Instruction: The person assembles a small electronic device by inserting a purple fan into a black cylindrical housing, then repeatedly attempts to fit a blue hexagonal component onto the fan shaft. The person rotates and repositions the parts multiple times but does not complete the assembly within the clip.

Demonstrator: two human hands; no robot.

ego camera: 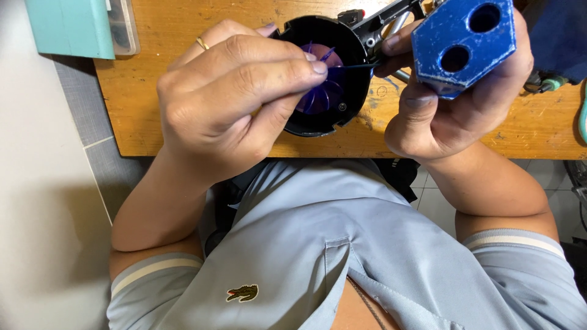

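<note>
From the head camera, the left hand (235, 101) pinches a thin dark wire (358, 65) between thumb and forefinger, its grip clenched on it, over the near edge of the wooden counter (153, 116). The wire runs across a black round fan housing (321, 73) with a purple impeller (321, 98) inside, which lies near that edge. The right hand (452, 104), just beside it, has its grip clenched around a blue hexagonal block (461, 43) with two round holes. A teal box (70, 27) sits at the counter's far left corner.
</note>
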